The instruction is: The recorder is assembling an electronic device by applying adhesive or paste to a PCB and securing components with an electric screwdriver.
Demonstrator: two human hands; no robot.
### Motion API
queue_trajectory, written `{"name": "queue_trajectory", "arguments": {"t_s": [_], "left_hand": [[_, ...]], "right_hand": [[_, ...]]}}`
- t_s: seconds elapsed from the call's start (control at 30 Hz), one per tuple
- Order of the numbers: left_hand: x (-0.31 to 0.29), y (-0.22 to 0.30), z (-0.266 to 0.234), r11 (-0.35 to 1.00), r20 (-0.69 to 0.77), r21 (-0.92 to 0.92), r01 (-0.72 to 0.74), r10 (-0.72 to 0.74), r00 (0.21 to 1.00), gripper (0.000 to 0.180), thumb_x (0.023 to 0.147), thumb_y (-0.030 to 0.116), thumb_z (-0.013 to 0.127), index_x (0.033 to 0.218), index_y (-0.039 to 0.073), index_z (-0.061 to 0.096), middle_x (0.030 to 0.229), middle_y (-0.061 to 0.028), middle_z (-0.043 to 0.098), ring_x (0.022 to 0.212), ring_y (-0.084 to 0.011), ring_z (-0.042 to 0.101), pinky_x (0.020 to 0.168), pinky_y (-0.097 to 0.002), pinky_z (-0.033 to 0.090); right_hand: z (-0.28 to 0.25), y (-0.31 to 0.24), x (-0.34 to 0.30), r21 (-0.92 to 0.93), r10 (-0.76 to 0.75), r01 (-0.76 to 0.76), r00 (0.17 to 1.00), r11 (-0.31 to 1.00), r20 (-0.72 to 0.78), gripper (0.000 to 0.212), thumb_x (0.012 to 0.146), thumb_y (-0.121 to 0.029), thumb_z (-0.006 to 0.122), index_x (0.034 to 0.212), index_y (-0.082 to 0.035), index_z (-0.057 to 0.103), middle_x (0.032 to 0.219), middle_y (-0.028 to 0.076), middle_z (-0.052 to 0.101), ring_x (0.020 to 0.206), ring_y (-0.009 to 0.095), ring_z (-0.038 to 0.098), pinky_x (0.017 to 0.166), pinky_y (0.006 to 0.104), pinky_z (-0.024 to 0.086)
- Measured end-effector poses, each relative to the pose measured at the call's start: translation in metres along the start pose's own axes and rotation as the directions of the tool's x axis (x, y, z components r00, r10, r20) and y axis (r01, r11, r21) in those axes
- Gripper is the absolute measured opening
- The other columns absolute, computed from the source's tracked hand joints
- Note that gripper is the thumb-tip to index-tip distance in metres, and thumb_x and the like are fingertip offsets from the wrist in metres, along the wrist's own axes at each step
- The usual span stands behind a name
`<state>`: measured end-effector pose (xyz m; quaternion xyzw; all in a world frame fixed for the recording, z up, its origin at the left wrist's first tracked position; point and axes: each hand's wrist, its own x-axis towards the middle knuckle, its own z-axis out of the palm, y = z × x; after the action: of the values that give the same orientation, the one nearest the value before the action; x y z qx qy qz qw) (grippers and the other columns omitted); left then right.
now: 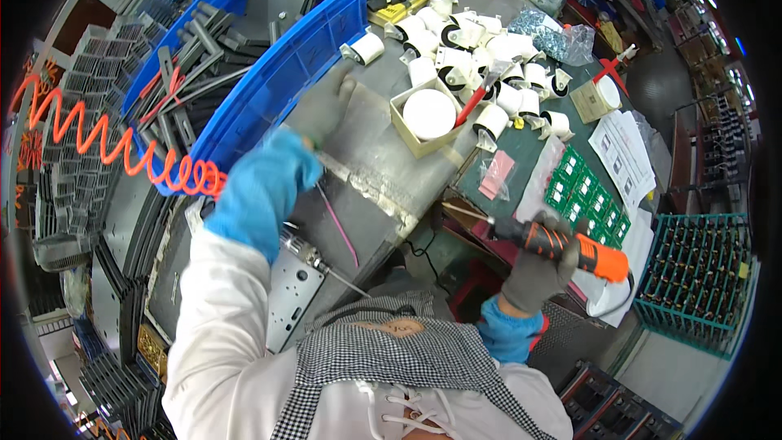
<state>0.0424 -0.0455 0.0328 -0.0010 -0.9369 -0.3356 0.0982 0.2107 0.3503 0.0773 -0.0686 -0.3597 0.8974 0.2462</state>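
Note:
My right hand, in a grey glove, is wrapped round an orange and black electric screwdriver. Its long bit points left, over the gap beside the bench. My left hand, also gloved in grey, reaches far forward along the blue bin's side with its fingers stretched out. Just beyond those fingertips lies a white cylindrical housing with a small bracket; whether they touch cannot be made out. A heap of similar white housings covers the far bench. Near my body rests a flat grey metal plate with holes.
A blue plastic bin full of dark metal parts stands left, with a coiled orange air hose across it. A cardboard box holds a white roll. Green circuit boards lie right, beside a teal rack. An inline driver lies near the plate.

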Motion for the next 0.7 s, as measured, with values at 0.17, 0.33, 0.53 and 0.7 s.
{"name": "queue_trajectory", "arguments": {"t_s": [0.17, 0.33, 0.53, 0.7], "left_hand": [[0.152, 0.005, 0.018, 0.644, 0.539, 0.700, -0.308, -0.194, 0.820, 0.064, 0.107, 0.027, 0.047, 0.166, 0.027, 0.021, 0.117, -0.0227, 0.073, 0.109, -0.0363, 0.072, 0.091, -0.0496, 0.056], [0.206, -0.061, 0.082, 0.559, 0.475, 0.775, -0.294, -0.210, 0.855, 0.056, 0.110, 0.024, 0.037, 0.164, 0.029, 0.023, 0.121, -0.0176, 0.073, 0.111, -0.0339, 0.072, 0.093, -0.0494, 0.056], [0.107, 0.011, 0.019, 0.586, 0.627, 0.679, -0.443, -0.147, 0.765, 0.060, 0.104, 0.021, 0.051, 0.160, 0.018, 0.031, 0.111, -0.0180, 0.075, 0.099, -0.0372, 0.074, 0.081, -0.0478, 0.058], [-0.061, 0.008, -0.106, 0.892, 0.541, 0.266, -0.365, 0.175, 0.822, 0.084, 0.090, 0.033, 0.077, 0.161, 0.025, 0.033, 0.099, -0.0201, 0.073, 0.086, -0.0390, 0.074, 0.074, -0.0482, 0.056]], "right_hand": [[0.001, -0.007, -0.004, -0.050, -0.079, 0.081, 0.996, 0.995, 0.042, 0.066, 0.101, -0.026, 0.062, 0.157, -0.005, 0.035, 0.116, 0.012, 0.067, 0.105, 0.026, 0.066, 0.109, 0.0523, 0.047], [-0.009, -0.008, -0.010, -0.079, -0.033, 0.028, 0.997, 0.997, -0.063, 0.063, 0.100, -0.023, 0.064, 0.154, -0.004, 0.038, 0.110, 0.011, 0.066, 0.100, 0.024, 0.064, 0.107, 0.0510, 0.047], [-0.017, -0.015, -0.025, -0.069, 0.024, -0.031, 0.995, 0.997, -0.093, 0.062, 0.100, -0.023, 0.064, 0.153, -0.004, 0.039, 0.112, 0.011, 0.066, 0.104, 0.026, 0.064, 0.110, 0.0526, 0.045], [-0.018, -0.021, -0.024, 0.050, 0.074, -0.075, 0.997, 0.996, 0.022, 0.065, 0.099, -0.024, 0.066, 0.155, -0.005, 0.039, 0.114, 0.013, 0.064, 0.109, 0.030, 0.064, 0.116, 0.0548, 0.043]]}}
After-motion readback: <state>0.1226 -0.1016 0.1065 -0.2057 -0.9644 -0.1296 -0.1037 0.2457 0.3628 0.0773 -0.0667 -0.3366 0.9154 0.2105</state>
